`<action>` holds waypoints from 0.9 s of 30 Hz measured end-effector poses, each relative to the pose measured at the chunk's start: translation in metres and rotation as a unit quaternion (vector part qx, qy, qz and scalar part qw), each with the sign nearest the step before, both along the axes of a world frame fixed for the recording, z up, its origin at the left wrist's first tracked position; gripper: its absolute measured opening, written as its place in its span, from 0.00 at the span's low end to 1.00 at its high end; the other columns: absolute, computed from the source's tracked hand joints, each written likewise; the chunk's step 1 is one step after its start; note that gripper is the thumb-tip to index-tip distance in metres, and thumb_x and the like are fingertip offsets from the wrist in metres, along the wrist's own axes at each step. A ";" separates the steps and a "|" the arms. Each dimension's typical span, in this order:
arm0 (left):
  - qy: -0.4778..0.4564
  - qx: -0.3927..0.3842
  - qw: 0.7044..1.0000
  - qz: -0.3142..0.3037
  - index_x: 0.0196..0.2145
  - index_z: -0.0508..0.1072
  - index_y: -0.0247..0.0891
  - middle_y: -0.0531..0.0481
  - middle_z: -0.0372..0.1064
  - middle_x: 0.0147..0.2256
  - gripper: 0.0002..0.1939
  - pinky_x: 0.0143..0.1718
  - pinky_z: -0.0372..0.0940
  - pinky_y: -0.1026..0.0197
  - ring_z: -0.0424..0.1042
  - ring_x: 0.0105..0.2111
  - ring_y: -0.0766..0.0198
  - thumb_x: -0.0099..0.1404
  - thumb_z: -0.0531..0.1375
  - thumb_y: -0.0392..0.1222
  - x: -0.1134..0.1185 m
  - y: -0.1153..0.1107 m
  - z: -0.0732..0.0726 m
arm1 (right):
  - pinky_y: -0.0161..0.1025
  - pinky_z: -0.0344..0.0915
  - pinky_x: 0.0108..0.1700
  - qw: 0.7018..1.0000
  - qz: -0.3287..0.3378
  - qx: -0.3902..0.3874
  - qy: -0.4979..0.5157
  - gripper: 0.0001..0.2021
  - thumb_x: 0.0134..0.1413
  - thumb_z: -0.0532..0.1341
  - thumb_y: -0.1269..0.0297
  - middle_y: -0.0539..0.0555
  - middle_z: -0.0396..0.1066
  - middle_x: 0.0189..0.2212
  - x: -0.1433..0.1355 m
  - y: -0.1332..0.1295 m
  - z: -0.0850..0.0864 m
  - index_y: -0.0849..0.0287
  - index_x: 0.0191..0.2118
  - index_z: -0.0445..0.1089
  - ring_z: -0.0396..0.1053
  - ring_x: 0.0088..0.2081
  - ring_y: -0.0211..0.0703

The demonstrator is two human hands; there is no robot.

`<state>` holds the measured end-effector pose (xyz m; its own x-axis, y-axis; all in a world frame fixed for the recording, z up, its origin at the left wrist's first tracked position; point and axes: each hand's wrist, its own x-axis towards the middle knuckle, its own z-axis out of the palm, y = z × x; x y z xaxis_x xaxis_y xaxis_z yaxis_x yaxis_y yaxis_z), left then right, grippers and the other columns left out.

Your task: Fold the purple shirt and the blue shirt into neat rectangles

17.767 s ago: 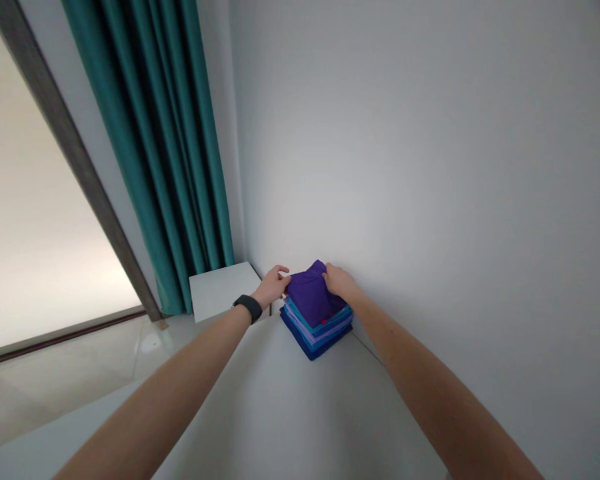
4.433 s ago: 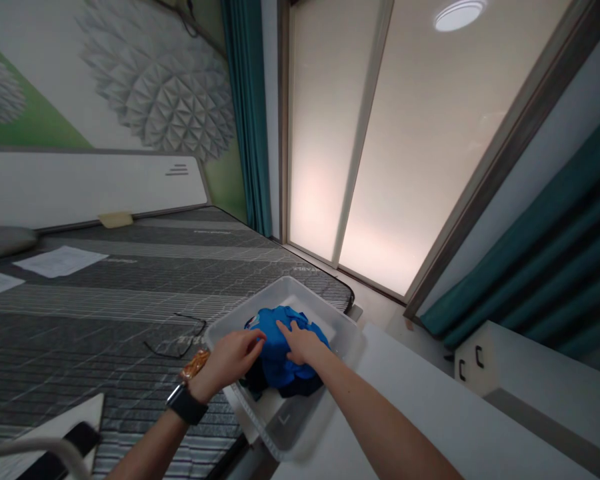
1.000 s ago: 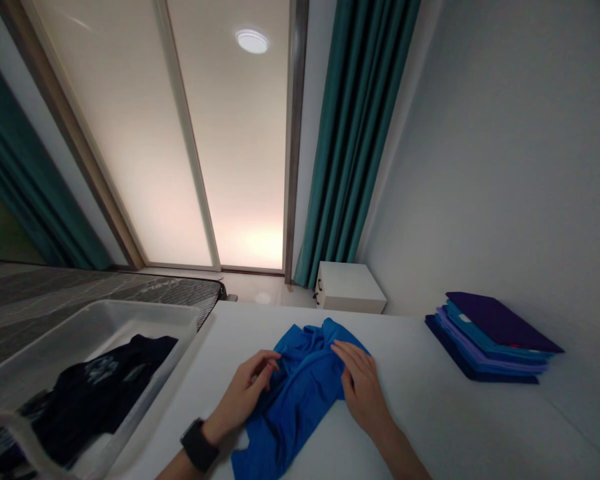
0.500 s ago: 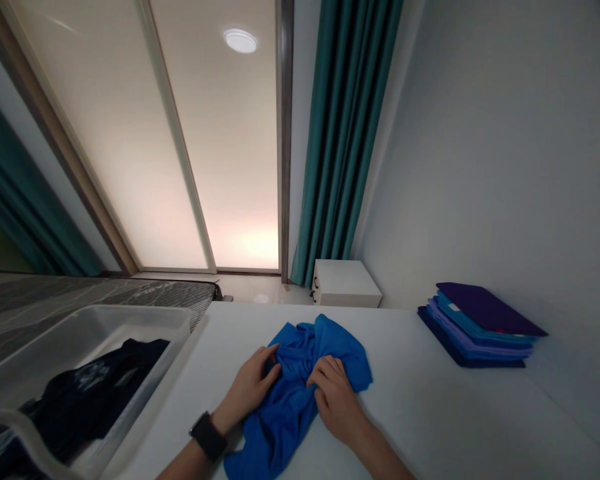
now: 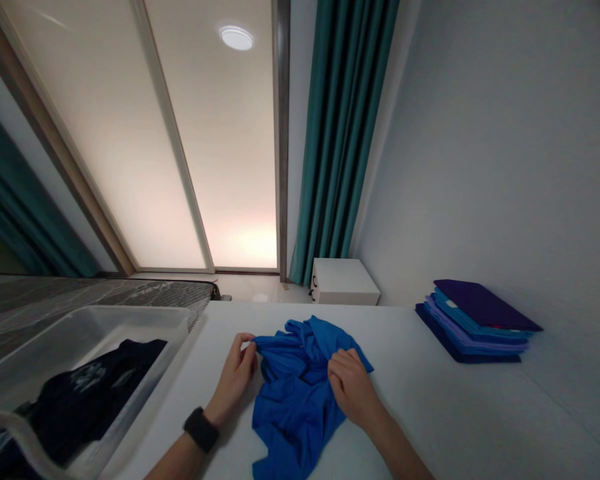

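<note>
Blue cloth (image 5: 300,397) lies crumpled on the near part of the white table (image 5: 395,413), between the two hands. One end trails toward the near edge of the view, bent and creased; the far part is bunched into loose folds. The left hand (image 5: 234,375), with a black watch (image 5: 201,430) on its wrist, pinches the cloth's left corner between its fingers. The right hand (image 5: 354,387) has its fingers curled closed, gripping the cloth's right side.

At the near left, a pale curved bar (image 5: 27,437) crosses in front of a translucent tub (image 5: 135,408). Dark clothes (image 5: 93,397) with pale printed patches lie loosely heaped inside the tub. What the bar belongs to cannot be told.

Well to the right of the right hand, a folded stack (image 5: 480,327) rests on the table near the plain wall (image 5: 505,147). Its top piece is dark purple, with blue and lilac layers under it and navy at the bottom.

Behind the tub is a bed (image 5: 145,291) in a grey patterned cover. Past the table's far edge are a low white cabinet (image 5: 345,281) with dark handles and the pale floor (image 5: 253,290). Farther back, green curtains (image 5: 347,140) hang either side of a frosted sliding door (image 5: 225,153), which shows a round light (image 5: 237,38).
</note>
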<state>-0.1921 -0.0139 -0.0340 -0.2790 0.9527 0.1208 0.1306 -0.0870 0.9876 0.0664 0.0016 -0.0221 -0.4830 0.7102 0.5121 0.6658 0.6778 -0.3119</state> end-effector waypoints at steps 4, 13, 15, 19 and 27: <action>-0.118 0.026 0.991 0.051 0.40 0.60 0.42 0.60 0.62 0.21 0.17 0.17 0.58 0.66 0.65 0.18 0.66 0.63 0.57 0.57 -0.011 0.000 0.011 | 0.41 0.50 0.40 0.980 -0.177 -0.027 -0.088 0.12 0.58 0.49 0.76 0.50 0.71 0.25 0.025 0.015 0.001 0.57 0.27 0.64 0.66 0.31 0.41; -0.009 0.092 0.996 -0.015 0.40 0.62 0.40 0.55 0.67 0.27 0.13 0.28 0.69 0.57 0.72 0.24 0.61 0.68 0.54 0.53 0.001 -0.016 0.018 | 0.44 0.57 0.46 0.975 -0.200 -0.004 -0.098 0.13 0.64 0.49 0.68 0.58 0.74 0.42 0.020 0.007 0.008 0.58 0.46 0.68 0.70 0.42 0.48; 0.063 0.116 0.990 -0.055 0.40 0.64 0.40 0.52 0.68 0.30 0.10 0.31 0.69 0.57 0.72 0.27 0.61 0.68 0.53 0.49 0.006 -0.020 0.017 | 0.45 0.58 0.50 0.986 -0.153 -0.020 -0.055 0.18 0.64 0.51 0.62 0.59 0.70 0.51 -0.002 -0.002 0.004 0.57 0.58 0.62 0.68 0.48 0.50; 0.205 0.185 0.952 -0.131 0.43 0.69 0.39 0.45 0.70 0.37 0.08 0.39 0.69 0.57 0.72 0.36 0.59 0.67 0.55 0.41 0.010 -0.030 0.014 | 0.52 0.55 0.57 0.987 -0.107 -0.119 0.010 0.39 0.58 0.57 0.56 0.61 0.59 0.62 -0.034 -0.012 -0.005 0.56 0.69 0.36 0.59 0.60 0.56; 0.337 0.261 0.890 -0.163 0.52 0.71 0.44 0.42 0.72 0.43 0.19 0.46 0.69 0.58 0.73 0.44 0.59 0.67 0.52 0.33 0.013 -0.048 0.003 | 0.50 0.58 0.50 0.987 -0.096 -0.121 -0.040 0.22 0.50 0.56 0.75 0.62 0.68 0.51 -0.045 0.005 -0.005 0.58 0.53 0.66 0.65 0.51 0.56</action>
<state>-0.1789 -0.0622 -0.0314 0.3051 0.7341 0.6066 0.5617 -0.6531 0.5079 0.0211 0.0065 -0.0276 -0.3596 0.8896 0.2815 0.8037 0.4486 -0.3909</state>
